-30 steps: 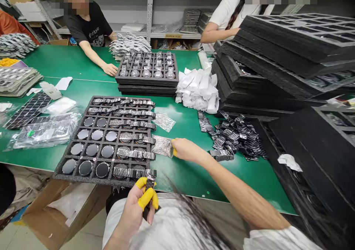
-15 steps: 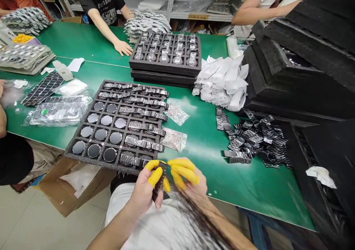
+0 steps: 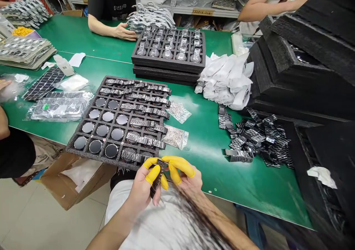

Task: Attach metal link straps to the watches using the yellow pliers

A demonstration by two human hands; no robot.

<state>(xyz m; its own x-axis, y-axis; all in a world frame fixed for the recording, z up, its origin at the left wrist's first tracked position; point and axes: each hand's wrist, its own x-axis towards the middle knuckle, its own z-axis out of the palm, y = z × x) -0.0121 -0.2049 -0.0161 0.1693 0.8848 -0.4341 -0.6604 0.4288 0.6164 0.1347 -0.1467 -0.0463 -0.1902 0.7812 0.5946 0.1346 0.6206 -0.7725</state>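
My left hand, yellow cots on its fingertips, is closed round a black metal watch band held above my lap. At the band's upper end, my right hand, also in yellow cots, has thumb and fingers pinched together. Whatever is between them is too small or hidden to make out. Just beyond my hands lies a black foam tray. Round watch heads without bands fill its left cells; watches with black bands cover the right side and back. Two clear bags of small metal pins touch the tray's right edge.
Loose black watch bands are heaped at right, below white wrapped bundles. Tall black foam stacks border the right side. Filled foam trays stand at the back. A co-worker's hand rests beside them. A cardboard box sits at lower left.
My right hand has moved slightly left, closer against the band's upper end. The co-worker across the table has drawn a hand back towards the silvery pile. The camera view has shifted slightly.
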